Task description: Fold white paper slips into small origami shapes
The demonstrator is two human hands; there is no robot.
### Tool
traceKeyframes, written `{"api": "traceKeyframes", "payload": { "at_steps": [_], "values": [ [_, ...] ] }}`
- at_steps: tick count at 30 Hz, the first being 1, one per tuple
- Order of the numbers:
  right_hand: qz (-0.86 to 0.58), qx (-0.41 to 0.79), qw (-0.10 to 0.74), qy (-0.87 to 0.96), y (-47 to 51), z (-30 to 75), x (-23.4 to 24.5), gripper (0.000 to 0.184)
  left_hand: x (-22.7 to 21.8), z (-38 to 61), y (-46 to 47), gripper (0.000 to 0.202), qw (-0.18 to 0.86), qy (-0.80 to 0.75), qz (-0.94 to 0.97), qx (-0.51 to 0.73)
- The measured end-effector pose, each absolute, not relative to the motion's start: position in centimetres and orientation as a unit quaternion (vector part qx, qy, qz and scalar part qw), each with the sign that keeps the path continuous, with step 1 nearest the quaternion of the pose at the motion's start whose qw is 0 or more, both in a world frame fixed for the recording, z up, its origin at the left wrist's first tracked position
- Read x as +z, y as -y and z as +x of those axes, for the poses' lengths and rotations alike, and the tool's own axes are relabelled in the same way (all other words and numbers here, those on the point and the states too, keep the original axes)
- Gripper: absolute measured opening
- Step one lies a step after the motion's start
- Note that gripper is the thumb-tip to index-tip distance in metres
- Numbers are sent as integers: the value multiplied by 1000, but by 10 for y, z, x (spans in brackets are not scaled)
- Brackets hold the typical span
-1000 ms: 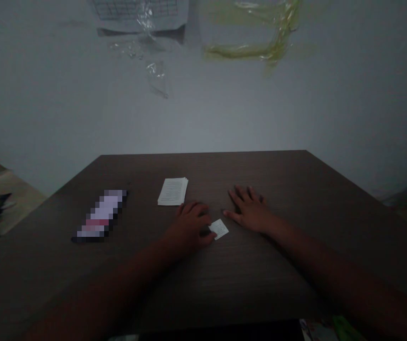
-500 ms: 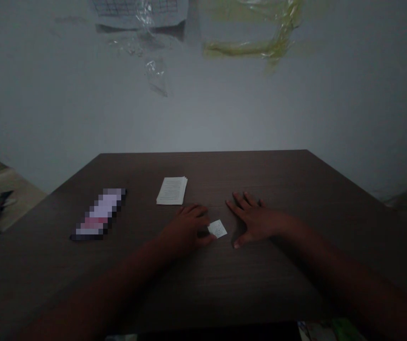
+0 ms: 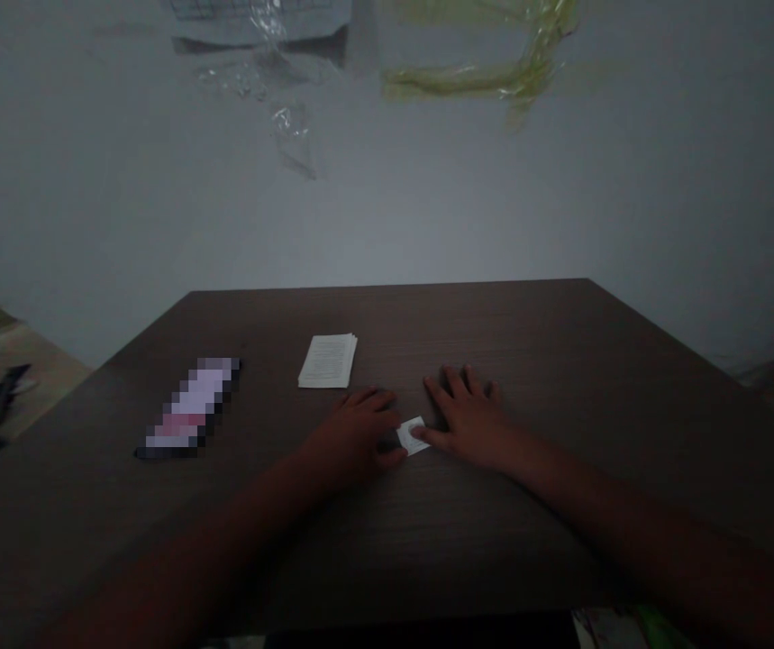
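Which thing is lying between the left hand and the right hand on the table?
In the head view, a small white paper lies between the left hand and the right hand, whose thumb covers part of it.

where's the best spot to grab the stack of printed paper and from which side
I'd grip the left and right edges of the paper stack, coming from above on the near side. It lies flat on the table, leaving its edges exposed, and the sheets look slightly uneven along the right, so squeezing both edges should help keep them together.
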State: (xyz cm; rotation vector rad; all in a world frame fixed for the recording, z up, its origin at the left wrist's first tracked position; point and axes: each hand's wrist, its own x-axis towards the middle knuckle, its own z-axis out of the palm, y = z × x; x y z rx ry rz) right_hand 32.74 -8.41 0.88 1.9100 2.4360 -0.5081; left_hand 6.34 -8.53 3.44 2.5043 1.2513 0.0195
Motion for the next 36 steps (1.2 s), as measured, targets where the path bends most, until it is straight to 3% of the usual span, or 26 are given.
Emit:
{"api": "traceKeyframes", "payload": {
  "at_steps": [7, 18, 26, 36],
  "values": [
    [603, -117, -46, -788, 85, 325, -5, 105, 38, 64, 88, 52, 151, -429, 891, 1],
    [542, -145, -66, -825, 97, 312, -3, 91, 32, 62, 92, 27, 120, -405, 906, 19],
    [506, -165, -114, -839, 80, 329, -6, 53, 37, 65, 85, 18, 119, -430, 894, 29],
    [502, -171, -119, -840, 76, 331, -9, 57, 36, 61, 86, 25, 132, -429, 892, 48]
  ]
}}
